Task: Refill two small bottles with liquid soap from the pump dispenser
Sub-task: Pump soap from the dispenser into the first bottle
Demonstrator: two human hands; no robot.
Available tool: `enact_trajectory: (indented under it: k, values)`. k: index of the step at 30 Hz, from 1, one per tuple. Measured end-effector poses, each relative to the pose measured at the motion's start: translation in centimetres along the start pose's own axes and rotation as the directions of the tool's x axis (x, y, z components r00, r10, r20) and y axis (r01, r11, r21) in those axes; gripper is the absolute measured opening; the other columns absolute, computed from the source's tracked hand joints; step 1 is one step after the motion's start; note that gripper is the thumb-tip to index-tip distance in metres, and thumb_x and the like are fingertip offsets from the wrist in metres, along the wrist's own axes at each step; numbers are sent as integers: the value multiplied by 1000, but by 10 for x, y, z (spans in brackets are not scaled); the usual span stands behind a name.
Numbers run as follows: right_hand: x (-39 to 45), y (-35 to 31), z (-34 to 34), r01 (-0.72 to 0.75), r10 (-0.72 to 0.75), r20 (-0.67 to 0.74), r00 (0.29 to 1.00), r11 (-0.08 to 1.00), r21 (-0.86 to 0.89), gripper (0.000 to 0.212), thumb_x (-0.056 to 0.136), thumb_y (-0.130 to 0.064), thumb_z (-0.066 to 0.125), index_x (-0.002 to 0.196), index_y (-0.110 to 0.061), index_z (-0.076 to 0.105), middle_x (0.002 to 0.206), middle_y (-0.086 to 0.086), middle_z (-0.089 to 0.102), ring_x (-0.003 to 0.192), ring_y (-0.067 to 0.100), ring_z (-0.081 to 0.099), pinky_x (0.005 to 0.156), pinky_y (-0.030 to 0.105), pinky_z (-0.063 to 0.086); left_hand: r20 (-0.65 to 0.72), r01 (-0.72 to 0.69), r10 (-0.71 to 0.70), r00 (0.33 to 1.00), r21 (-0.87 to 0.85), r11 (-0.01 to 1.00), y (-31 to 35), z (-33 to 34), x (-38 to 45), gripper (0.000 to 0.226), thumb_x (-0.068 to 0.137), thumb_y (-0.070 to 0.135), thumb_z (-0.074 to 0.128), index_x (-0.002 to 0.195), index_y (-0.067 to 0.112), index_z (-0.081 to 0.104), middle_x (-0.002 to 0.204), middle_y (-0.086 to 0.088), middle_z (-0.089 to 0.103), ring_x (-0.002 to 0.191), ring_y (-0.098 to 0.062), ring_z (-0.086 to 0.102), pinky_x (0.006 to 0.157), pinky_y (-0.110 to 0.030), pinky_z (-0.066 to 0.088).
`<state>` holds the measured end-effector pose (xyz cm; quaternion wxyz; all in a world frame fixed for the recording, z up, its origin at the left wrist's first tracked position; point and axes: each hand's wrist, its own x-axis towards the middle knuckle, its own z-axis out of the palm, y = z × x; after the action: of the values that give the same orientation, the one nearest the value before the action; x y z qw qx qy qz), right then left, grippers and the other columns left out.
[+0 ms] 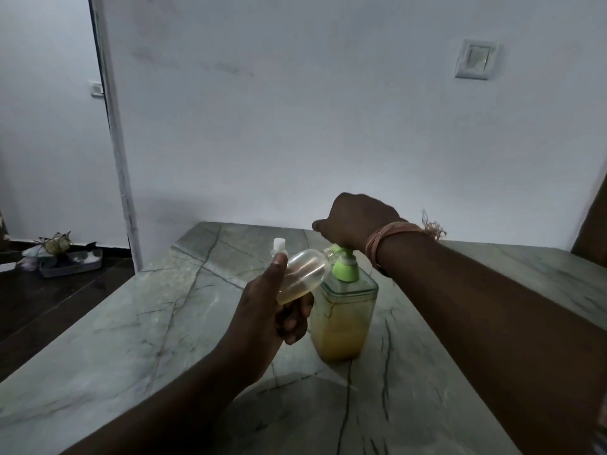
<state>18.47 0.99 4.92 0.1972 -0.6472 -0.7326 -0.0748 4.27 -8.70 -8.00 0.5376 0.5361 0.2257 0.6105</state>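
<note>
Though hands (356, 221) grip, unlabelled dispenser (343, 310)

Dim, bluish, even indoor light with no visible source; the wall (328, 110) grades darker toward its upper corners. Wide-angle distortion bows the door frame (115, 152), and the tabletop (131, 323) carries soft, diffuse shadows.

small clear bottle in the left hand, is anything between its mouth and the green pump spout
Nothing visible does. The small clear plastic bottle, tilted in the left hand, has its mouth right at the green pump spout; the right hand presses the pump from above.
</note>
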Motion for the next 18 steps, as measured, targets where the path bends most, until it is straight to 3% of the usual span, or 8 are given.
enact_trajectory:
  k: [5,10,13,18]
  values:
    - [-1,3,11,-42,43,-3,999,991,126,32,82,-45,62,65,-19,53,66,-1,55,60,18,52,51,27,32,-6,13,-13,1000,-9,1000,-2,-3,2,64,95,70,50,110,12,73,65,-8,54,46,-11,38,43,-23,35]
    - [-3,3,-1,-15,9,77,997,996,86,32,86,-46,59,69,-20,52,70,0,55,67,21,56,61,31,41,-20,31,-31,999,-13,999,-2,-2,1,76,88,77,54,117,10,70,67,-8,52,47,-9,38,45,-23,34]
    - [-2,2,-4,35,-36,49,998,999,22,36,86,-50,57,67,-20,49,69,0,51,73,24,57,65,32,43,-16,49,-49,999,-33,998,-5,-4,0,78,87,79,54,119,9,68,65,-4,51,47,-8,37,45,-23,35]
    - [-2,5,11,-29,26,19,999,979,202,37,85,-47,57,65,-17,53,67,3,57,63,21,54,60,32,40,-14,63,-64,998,-48,997,-6,-9,2,84,81,84,53,117,10,71,62,0,50,45,-7,36,44,-22,35]
